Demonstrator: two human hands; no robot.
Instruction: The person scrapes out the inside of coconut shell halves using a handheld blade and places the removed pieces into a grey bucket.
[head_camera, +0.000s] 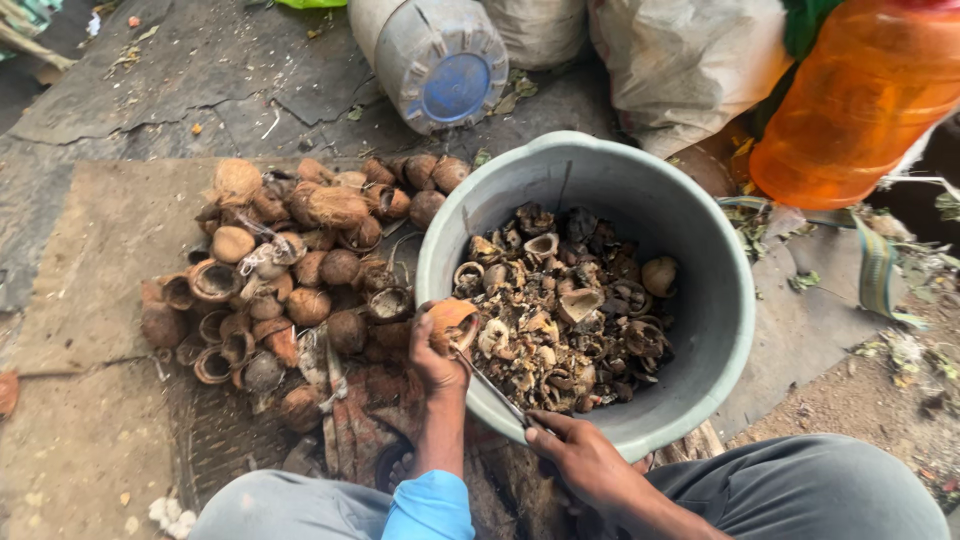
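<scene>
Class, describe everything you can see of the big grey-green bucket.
The round grey-green plastic bucket stands upright and open on the ground, its smooth inner wall scuffed. It is partly filled with dark and pale broken shell pieces. A heap of brown husked shells lies against its left side. The left hand holds a shell half over its near rim.

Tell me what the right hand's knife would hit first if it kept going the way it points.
The right hand aims its knife up and left, its tip already at the coconut shell piece held by the left hand. That shell comes first, though depth is unclear.
</scene>
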